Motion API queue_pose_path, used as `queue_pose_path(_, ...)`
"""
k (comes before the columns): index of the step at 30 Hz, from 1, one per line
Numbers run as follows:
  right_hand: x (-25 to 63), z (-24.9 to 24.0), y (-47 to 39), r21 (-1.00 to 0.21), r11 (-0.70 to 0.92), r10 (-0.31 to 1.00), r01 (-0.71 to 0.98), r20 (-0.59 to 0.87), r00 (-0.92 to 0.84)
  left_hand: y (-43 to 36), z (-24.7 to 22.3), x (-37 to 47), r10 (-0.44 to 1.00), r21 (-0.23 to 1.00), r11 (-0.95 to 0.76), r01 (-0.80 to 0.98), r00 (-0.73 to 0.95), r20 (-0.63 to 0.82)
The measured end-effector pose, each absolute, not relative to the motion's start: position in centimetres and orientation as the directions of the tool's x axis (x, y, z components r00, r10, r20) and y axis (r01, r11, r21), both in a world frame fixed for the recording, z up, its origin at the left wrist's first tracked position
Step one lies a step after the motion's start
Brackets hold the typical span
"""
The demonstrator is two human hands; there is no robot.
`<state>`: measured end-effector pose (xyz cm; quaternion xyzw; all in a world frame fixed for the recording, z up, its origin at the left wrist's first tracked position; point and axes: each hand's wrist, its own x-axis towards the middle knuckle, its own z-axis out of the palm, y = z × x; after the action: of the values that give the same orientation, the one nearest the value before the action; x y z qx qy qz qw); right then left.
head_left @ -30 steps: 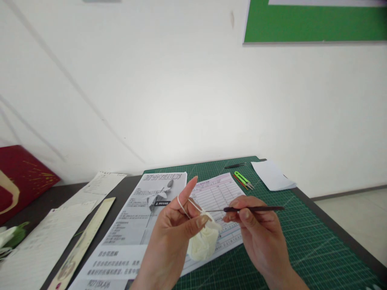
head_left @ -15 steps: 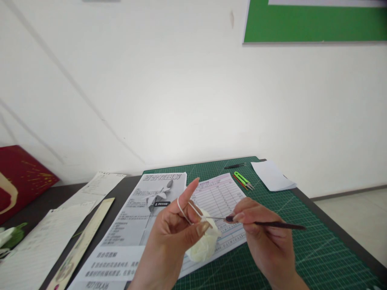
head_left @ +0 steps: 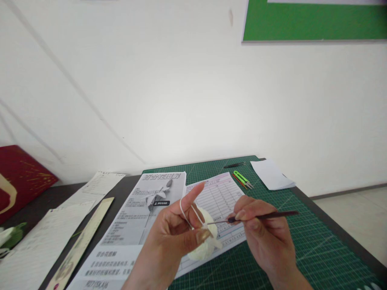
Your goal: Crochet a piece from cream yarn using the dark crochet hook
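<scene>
White yarn (head_left: 184,212) loops over the raised index finger of my left hand (head_left: 173,231), whose thumb and other fingers pinch a small piece of pale work. My right hand (head_left: 266,237) grips a crochet hook (head_left: 278,215) with a dark handle, its thin metal shaft pointing left to the yarn at my left fingertips. Behind and below the left fingertips sits a pale ball of yarn (head_left: 202,250), partly hidden, on a ruled form (head_left: 225,201).
A green cutting mat (head_left: 314,237) carries green snips (head_left: 241,177), dark tweezers (head_left: 234,165) and white paper (head_left: 272,175). Left are a printed flower sheet (head_left: 121,229), a ruler (head_left: 81,241), written pages (head_left: 45,237), a white flower (head_left: 7,237) and a red board (head_left: 21,177).
The hook's tip has dropped slightly and its handle end has swung left. My left index finger has tilted a little to the right, with the yarn still looped over it.
</scene>
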<state>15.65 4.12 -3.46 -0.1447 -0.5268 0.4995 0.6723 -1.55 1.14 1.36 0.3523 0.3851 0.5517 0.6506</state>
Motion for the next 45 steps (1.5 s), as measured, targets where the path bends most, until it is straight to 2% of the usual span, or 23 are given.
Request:
queue_pose_path(11,16.0,-3.3,4.1,-0.688,0.556,0.745,-0.466,0.662,-0.088,1.3,1.3,-1.7,0.979,0.850,0.189,-0.491,0.166,-0.121)
queue_pose_path(18,16.1,-3.3,4.1,-0.688,0.563,0.734,-0.458,0.671,-0.107,1.2,1.2,-1.7,0.979,0.852,0.182,-0.492,0.172,-0.110)
queue_pose_path(27,16.1,-3.6,4.4,-0.691,0.490,0.763,-0.531,0.635,-0.123,1.3,1.2,-1.8,0.976,0.850,0.194,-0.490,0.187,-0.115)
queue_pose_path(42,15.8,-3.3,4.1,-0.686,0.373,0.823,-0.624,0.555,-0.119,1.4,0.3,-2.3,0.947,0.838,0.230,-0.495,0.312,-0.075)
queue_pose_path(45,15.8,-3.3,4.1,-0.692,0.388,0.828,-0.609,0.551,-0.099,1.4,0.6,-2.3,0.957,0.860,0.208,-0.466,0.279,-0.080)
